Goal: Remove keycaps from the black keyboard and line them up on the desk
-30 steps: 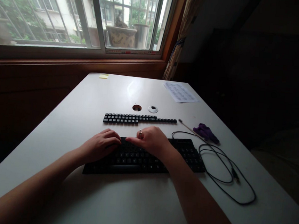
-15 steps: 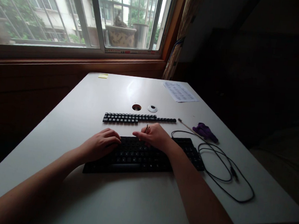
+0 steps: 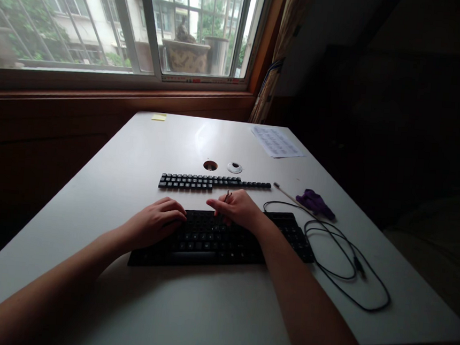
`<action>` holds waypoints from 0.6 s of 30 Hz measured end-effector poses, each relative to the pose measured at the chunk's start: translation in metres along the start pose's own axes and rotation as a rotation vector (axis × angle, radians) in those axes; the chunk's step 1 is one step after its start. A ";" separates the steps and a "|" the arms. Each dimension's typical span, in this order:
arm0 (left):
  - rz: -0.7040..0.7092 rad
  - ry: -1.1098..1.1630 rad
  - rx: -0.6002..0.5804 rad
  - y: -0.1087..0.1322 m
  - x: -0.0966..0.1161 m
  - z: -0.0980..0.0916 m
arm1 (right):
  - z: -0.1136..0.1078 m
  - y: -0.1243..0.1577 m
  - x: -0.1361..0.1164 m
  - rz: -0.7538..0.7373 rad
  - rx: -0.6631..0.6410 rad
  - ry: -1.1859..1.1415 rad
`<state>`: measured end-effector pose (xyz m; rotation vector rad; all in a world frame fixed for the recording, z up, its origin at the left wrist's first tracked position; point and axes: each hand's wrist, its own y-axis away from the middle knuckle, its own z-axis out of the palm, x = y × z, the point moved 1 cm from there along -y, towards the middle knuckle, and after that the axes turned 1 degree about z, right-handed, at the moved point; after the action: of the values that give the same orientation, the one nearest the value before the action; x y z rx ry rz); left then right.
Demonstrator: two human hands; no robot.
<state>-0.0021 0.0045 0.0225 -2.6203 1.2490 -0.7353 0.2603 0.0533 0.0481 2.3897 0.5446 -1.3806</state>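
A black keyboard point(image 3: 216, 241) lies on the white table point(image 3: 162, 306) in front of me. My left hand point(image 3: 155, 222) rests on its left end, fingers curled down over the keys. My right hand point(image 3: 237, 208) sits over the keyboard's upper middle, fingers pinched round a small thin tool whose tip sticks up above the knuckles. Beyond the keyboard, rows of loose black keycaps point(image 3: 213, 183) lie in a long strip.
The keyboard's black cable point(image 3: 345, 274) loops over the table's right side. A purple cloth point(image 3: 316, 202) and a thin stick point(image 3: 286, 194) lie right of the keycaps. A cable hole point(image 3: 210, 165), its white cap point(image 3: 234, 167), a printed sheet point(image 3: 276, 141) and a yellow note point(image 3: 158, 117) lie farther back.
My right hand moved up and slightly right, from the keyboard's middle to its upper edge, and the thin tool now shows above the fingers. The left hand stayed put.
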 end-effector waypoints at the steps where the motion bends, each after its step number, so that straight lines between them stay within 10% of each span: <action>1: 0.000 -0.001 0.000 0.000 0.000 0.000 | 0.000 0.000 0.001 0.000 0.004 0.006; 18: 0.010 -0.009 0.007 0.001 -0.004 0.003 | 0.019 0.014 -0.027 -0.487 0.096 0.673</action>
<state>-0.0039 0.0064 0.0182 -2.6068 1.2545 -0.7234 0.2405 0.0282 0.0641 2.9101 1.3237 -0.7099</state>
